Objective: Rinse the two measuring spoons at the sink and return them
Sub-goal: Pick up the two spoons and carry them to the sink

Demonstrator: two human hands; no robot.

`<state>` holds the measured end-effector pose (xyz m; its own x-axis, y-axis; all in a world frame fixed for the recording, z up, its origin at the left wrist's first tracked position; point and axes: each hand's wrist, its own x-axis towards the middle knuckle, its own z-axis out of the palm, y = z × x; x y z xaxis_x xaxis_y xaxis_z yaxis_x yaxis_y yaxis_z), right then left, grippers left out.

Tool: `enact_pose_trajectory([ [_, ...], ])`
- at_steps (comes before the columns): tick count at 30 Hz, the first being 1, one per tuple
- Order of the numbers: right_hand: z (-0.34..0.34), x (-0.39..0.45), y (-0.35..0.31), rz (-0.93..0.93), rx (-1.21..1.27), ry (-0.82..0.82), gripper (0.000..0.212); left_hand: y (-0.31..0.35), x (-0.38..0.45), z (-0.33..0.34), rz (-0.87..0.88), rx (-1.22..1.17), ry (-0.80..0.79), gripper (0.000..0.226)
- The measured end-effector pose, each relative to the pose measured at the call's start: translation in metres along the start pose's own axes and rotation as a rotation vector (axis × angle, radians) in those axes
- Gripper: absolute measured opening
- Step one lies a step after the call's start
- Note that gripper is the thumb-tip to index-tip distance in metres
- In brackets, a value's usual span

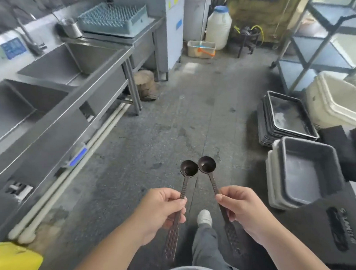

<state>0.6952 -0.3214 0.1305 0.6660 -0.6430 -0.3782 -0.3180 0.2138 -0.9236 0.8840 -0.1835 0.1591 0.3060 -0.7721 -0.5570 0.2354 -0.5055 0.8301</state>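
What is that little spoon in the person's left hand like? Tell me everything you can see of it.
The left measuring spoon looks like dark brown plastic. It has a small round bowl, a thin ribbed neck and a wider flat handle end with a dimpled pattern. The left hand pinches it at mid-handle, held above the floor with the bowl up and pointing away. The bowl's rim touches or nearly touches the bowl of the right measuring spoon. Whether it is wet cannot be told.

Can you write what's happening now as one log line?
left hand: holds left measuring spoon | right hand: holds right measuring spoon | bowls touching | sink: on left, not reached
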Motion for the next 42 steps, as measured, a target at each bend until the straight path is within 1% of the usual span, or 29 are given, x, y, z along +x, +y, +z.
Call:
enact_pose_trajectory([
  [6,0.013,0.144,-0.054,-0.013,-0.030,-0.242,0.029,0.049,0.065,-0.050,0.030,-0.122,0.230,0.019],
  [13,0.048,0.278,-0.134,-0.054,-0.176,-0.519,0.031,0.099,0.118,-0.101,0.044,-0.275,0.483,0.016],
  [16,0.080,0.320,-0.156,-0.035,-0.192,-0.628,0.031,0.107,0.129,-0.127,0.066,-0.355,0.583,0.016],
  [19,0.119,0.357,-0.168,0.006,-0.203,-0.699,0.030,0.109,0.137,-0.161,0.073,-0.421,0.660,0.015],
  [24,0.197,0.414,-0.189,0.026,-0.236,-0.844,0.025,0.103,0.152,-0.238,0.092,-0.510,0.748,0.010],
  [29,0.285,0.470,-0.218,0.025,-0.302,-0.900,0.023,0.107,0.162,-0.335,0.107,-0.499,0.806,0.009],
  [34,0.365,0.517,-0.248,0.047,-0.308,-0.935,0.021,0.123,0.164,-0.428,0.091,-0.499,0.825,0.021],
  [36,0.394,0.534,-0.256,0.063,-0.305,-0.948,0.023,0.128,0.167,-0.458,0.083,-0.523,0.847,0.018],
  [39,0.437,0.559,-0.265,0.083,-0.320,-0.969,0.026,0.130,0.175,-0.500,0.061,-0.575,0.889,0.009],
  [42,0.483,0.591,-0.275,0.105,-0.326,-0.997,0.020,0.130,0.189,-0.541,0.041,-0.630,0.952,0.005],
])
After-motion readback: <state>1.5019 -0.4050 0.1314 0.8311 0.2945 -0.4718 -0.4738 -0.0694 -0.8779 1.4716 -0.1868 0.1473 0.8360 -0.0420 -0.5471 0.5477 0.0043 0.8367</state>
